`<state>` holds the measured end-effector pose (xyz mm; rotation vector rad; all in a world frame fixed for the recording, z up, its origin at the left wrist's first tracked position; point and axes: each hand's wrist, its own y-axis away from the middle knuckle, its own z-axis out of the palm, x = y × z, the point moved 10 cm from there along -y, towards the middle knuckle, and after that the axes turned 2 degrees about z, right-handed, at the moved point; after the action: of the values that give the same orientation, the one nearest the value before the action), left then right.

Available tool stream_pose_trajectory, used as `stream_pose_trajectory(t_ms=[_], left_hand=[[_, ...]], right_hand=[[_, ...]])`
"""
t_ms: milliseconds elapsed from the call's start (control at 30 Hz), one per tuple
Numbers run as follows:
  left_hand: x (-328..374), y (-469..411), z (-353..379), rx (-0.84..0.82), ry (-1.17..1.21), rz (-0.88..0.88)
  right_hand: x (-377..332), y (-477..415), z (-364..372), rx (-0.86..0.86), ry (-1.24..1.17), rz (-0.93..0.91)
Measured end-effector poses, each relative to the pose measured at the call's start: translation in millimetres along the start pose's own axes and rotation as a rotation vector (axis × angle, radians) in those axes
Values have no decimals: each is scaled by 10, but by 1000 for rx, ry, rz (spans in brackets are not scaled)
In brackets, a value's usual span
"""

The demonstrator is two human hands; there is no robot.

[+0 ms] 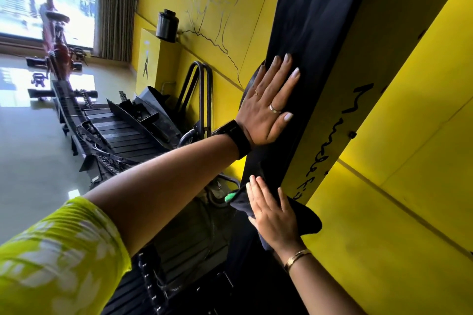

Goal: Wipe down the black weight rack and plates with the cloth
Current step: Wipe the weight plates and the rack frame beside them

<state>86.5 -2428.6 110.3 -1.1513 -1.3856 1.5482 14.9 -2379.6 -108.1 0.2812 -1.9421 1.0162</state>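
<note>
the left hand [268,100] lies flat on the black weight rack [314,33], its fingers straight and a little spread and the palm pressed to the broad dark face; it grasps nothing. the right hand [275,215] is nearer and lower on the same black face. its fingers are straight and close together, pressing the dark cloth [305,220] against the surface rather than curling round it. its thumb cannot be made out.

the cloth is almost the same colour as the rack, so its outline is hard to follow. one rounded fold shows to the right of the right hand and a crumpled bit shows to its left, beside a small green object [230,197] that cannot be identified. most of the cloth is hidden under the palm. a dark curved edge [252,79] shows behind the left hand; it may be a plate, but this cannot be told. the rack runs out of the picture at the top. the whole view is tilted sideways.

counted: two hands, one cloth, two rings on the left hand, one black wrist band [236,135] on the left wrist, and one gold bracelet [297,258] on the right wrist. one yellow-green patterned sleeve [56,258] is at the near left. a yellow wall [409,135] stands right of the rack.
</note>
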Motion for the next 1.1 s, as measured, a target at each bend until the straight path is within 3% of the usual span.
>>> stream_pose_trajectory(t_ms=[200, 300, 433, 567, 667, 833, 1100], left_hand=[[11, 25, 23, -25, 12, 1], [34, 46, 34, -26, -3, 14], [84, 71, 40, -21, 1, -2], [234, 279, 138, -130, -56, 140], [356, 525, 230, -182, -108, 213], [361, 614, 271, -126, -200, 229], [283, 783, 203, -170, -216, 388]], right_hand=[[359, -460, -311, 162, -36, 254], [145, -465, -174, 95, 10, 193], [-254, 3, 158, -7, 3, -29], [-410, 285, 327, -59, -18, -204], [-292, 195, 205, 13, -58, -170], [57, -41, -74, 226, -110, -9], [-152, 90, 162, 213, -105, -9]])
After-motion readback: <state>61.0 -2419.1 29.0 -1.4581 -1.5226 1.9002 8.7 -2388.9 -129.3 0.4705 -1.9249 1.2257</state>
